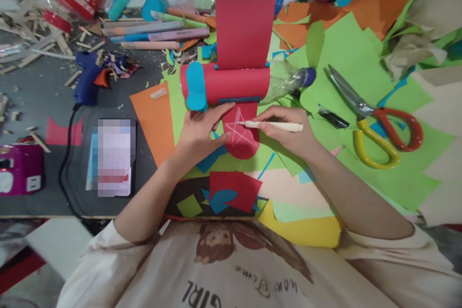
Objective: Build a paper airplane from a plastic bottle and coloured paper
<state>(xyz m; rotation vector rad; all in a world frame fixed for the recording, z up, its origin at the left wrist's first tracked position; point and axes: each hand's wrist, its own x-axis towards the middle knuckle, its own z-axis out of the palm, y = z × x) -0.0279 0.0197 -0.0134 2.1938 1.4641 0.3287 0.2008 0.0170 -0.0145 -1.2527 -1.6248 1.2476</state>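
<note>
A plastic bottle wrapped in red paper lies sideways in the middle, its blue cap pointing right. One long red paper wing stretches away from me; a shorter red wing points toward me and bears a pale star outline. My right hand pinches a white marker pen, its tip on the star. Fingers apart, my left hand rests against the shorter wing's left side, thumb and forefinger on the paper. A blue paper strip bands the bottle's left end.
Scissors lie open at right on green paper. At left are a blue glue gun with a black cord, a phone and a purple box. Several markers and wood scraps lie behind; paper offcuts lie near the front edge.
</note>
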